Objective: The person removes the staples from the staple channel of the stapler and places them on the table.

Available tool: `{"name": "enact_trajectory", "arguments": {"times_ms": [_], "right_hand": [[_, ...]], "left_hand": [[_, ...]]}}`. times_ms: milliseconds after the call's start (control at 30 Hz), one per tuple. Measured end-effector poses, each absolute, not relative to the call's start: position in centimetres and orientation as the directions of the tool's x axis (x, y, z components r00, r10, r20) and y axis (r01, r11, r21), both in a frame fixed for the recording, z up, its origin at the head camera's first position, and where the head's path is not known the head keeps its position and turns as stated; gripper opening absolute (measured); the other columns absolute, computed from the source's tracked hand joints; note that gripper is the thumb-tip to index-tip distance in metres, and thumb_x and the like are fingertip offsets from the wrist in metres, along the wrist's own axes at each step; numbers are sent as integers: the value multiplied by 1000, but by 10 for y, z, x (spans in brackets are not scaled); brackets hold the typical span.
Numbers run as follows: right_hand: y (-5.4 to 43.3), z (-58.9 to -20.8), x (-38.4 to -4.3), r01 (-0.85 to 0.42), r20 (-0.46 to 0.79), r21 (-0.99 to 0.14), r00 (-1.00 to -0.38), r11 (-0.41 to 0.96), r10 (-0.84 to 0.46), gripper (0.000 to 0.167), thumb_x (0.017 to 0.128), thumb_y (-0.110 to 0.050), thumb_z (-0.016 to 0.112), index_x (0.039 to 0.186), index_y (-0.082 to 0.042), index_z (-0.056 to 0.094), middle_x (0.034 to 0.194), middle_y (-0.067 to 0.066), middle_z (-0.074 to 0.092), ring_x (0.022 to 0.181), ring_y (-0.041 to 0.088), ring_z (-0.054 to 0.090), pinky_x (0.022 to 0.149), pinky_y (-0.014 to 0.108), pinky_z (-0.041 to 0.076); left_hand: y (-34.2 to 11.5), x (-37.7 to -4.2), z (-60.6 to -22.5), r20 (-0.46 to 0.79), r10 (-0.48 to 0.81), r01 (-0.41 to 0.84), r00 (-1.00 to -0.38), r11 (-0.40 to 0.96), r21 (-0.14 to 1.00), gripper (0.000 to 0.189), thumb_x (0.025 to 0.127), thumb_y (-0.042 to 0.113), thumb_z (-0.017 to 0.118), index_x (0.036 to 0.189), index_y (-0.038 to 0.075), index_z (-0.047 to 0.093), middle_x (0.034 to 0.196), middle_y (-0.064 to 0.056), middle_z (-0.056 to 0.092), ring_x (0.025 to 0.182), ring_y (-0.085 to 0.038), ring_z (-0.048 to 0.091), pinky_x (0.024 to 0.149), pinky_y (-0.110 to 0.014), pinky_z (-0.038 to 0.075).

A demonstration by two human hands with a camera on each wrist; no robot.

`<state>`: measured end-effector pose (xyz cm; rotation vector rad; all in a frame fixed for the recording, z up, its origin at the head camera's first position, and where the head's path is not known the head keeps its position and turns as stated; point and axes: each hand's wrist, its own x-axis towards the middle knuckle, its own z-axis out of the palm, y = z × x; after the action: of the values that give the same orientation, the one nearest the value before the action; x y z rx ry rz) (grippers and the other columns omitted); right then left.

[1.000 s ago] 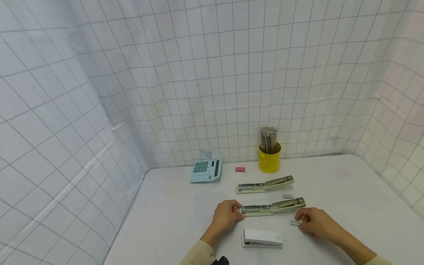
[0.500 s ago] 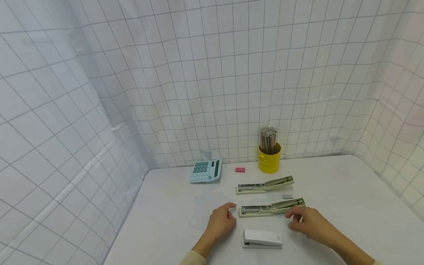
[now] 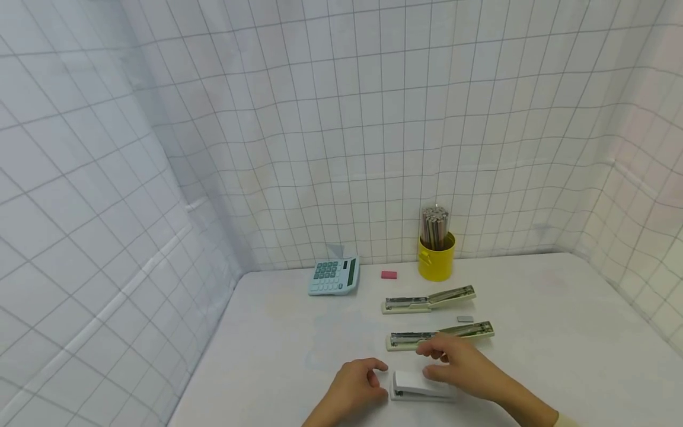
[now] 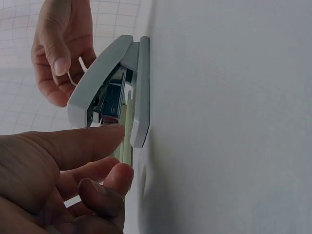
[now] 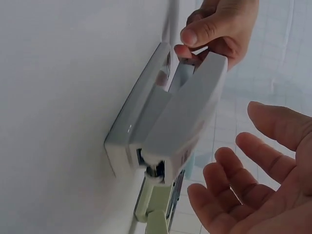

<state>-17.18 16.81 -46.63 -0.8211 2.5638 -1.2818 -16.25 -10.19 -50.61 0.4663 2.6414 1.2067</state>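
A white stapler (image 3: 421, 384) lies on the table in front of me, its top arm lowered over the base. My left hand (image 3: 352, 385) is at its left end, thumb and index finger spread; in the left wrist view a fingertip overlaps the nose of the stapler (image 4: 100, 83). Above the stapler's right part hovers my right hand (image 3: 464, 367), fingers loosely bent and apart, with nothing in its palm in the right wrist view. Just behind, a pale green stapler (image 3: 400, 339) lies folded open, its right half partly behind my right hand.
A second folded-open pale green stapler (image 3: 405, 305) lies farther back, with a small grey staple strip (image 3: 465, 319) between the two. Along the back are a light blue calculator (image 3: 333, 276), a pink eraser (image 3: 389, 275) and a yellow cup (image 3: 436, 264) of pencils.
My left hand has let go of the nearer green stapler and come toward me to the white one. My right hand has moved left over the white stapler; the strip it touched is no longer visible.
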Motion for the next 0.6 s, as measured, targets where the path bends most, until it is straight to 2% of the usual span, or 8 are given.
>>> {"name": "enact_trajectory", "arguments": {"times_ms": [100,233,433,600], "right_hand": [[156,-468,-171,-426,94,-738,-833,523,-545,35,91,-31,76,121,-13,70,119,-1,68,107,25,63,90,40,53],[141,-472,-172,-455,82,-696,-819,556,-568,44,90,-36,77,125,-12,68,124,-3,67,114,23,63,95,46,51],[129,-475,-172,-489,78,-665,-797,565,-599,43,87,-33,80,121,-9,70,116,-1,70,108,15,63,94,41,51],[122,-479,-173,-493,55,-673,-777,552,-627,38,84,-32,82,116,-12,73,109,-9,69,100,5,61,90,34,51]], "left_hand": [[-96,-162,-509,-74,371,174,-926,592,787,38,70,7,81,107,8,74,66,11,55,58,-3,46,58,-23,40],[-91,-162,-514,-78,379,166,-922,570,805,36,70,8,83,105,9,74,65,11,55,57,-3,47,57,-23,39],[-87,-163,-517,-45,379,193,-924,566,802,27,69,7,83,94,11,74,62,13,55,55,-1,46,56,-22,38],[-88,-163,-520,-17,375,217,-927,571,792,23,68,11,85,87,14,73,61,15,54,56,1,46,58,-21,39]]}}
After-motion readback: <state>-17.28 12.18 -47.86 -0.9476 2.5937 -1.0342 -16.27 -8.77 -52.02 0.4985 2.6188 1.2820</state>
